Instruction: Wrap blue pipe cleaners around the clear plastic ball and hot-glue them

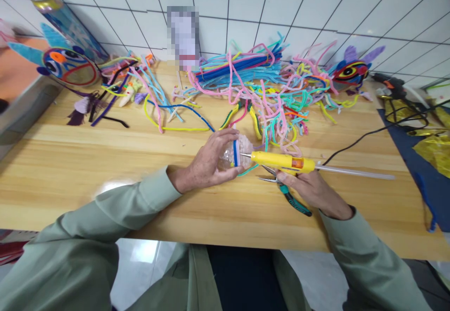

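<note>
My left hand (211, 161) is closed around a small clear plastic piece (234, 154) with a blue pipe cleaner wrapped on it, held just above the wooden table (87, 170). My right hand (309, 189) grips a yellow glue gun (284, 162), its nozzle touching the clear piece. A clear glue stick (355, 173) juts from the gun's back toward the right. Green-handled pliers (290, 196) lie on the table under my right hand.
A big heap of coloured pipe cleaners (267, 90) covers the far middle of the table. Two pipe-cleaner masks stand at far left (66, 64) and far right (351, 72). A black cord (365, 135), dark blue cloth (415, 170), gold foil (436, 151) and a can (63, 20) are around.
</note>
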Motion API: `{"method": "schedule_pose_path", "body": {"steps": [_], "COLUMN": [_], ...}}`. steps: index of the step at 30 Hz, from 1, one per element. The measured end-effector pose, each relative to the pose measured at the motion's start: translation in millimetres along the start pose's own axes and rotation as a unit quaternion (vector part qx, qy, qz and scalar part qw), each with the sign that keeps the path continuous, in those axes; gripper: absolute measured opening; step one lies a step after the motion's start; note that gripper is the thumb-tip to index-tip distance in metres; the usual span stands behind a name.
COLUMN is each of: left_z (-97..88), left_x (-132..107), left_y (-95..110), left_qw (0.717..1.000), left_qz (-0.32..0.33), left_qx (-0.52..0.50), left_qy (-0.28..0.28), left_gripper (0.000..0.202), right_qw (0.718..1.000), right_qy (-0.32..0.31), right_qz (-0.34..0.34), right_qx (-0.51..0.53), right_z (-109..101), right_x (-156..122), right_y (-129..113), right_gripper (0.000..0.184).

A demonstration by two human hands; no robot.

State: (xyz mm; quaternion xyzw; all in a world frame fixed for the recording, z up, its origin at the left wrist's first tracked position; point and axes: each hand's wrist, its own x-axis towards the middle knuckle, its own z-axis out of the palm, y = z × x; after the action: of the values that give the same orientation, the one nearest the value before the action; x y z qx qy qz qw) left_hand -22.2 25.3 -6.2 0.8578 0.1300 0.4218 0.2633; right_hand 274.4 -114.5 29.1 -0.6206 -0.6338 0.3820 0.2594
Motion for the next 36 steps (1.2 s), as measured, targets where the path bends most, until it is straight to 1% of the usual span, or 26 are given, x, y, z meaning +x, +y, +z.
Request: {"method": "schedule_pose_path", "body": {"steps": [6,10,15,18,21,26,32,36], "left_z": [-0.9,-1.5,-1.6,-1.6,-1.4,-1.3,-1.3,-1.4], "left_x": [0.7,0.9,0.8,1.1,1.3,1.4,1.2,1.2], "left_y": [1.3,1.7,1.5,1.7,2.1,2.3,1.7,1.8], "left_qw": [1.0,1.0,1.0,1.0,1.0,1.0,1.0,1.0], "left_qz": [-0.008,-0.009,-0.004,-0.003,0.001,-0.003,-0.003,0.0], "left_qx": [-0.003,0.0,-0.002,0.002,0.006,0.003,0.0,0.006], "left_qy": [-0.006,-0.006,-0.007,-0.005,-0.002,-0.002,-0.004,-0.006], "left_gripper": [0.078,0.077,0.078,0.078,0.078,0.078,0.078,0.079], "right_qw": [1.0,1.0,1.0,0.999,1.0,1.0,1.0,1.0], "right_qy": [-0.008,-0.002,0.007,0.001,-0.008,-0.004,-0.001,-0.005], "right_qz": [0.009,0.003,-0.011,-0.018,-0.01,-0.003,-0.005,-0.001], "right_qx": [0.017,0.0,-0.018,-0.027,-0.017,-0.006,-0.012,-0.009], "right_z": [2.0,2.2,-2.5,-3.6,-1.6,1.8,-3.0,-2.0], "right_x": [-0.3,-0.1,-0.8,-0.8,-0.5,-0.1,1.2,1.9], "right_y": [0.6,0.4,0.3,-0.5,-1.7,-2.5,-1.0,-2.4], "right_gripper": [0.058,0.059,0.054,0.057,0.058,0.058,0.054,0.055]}}
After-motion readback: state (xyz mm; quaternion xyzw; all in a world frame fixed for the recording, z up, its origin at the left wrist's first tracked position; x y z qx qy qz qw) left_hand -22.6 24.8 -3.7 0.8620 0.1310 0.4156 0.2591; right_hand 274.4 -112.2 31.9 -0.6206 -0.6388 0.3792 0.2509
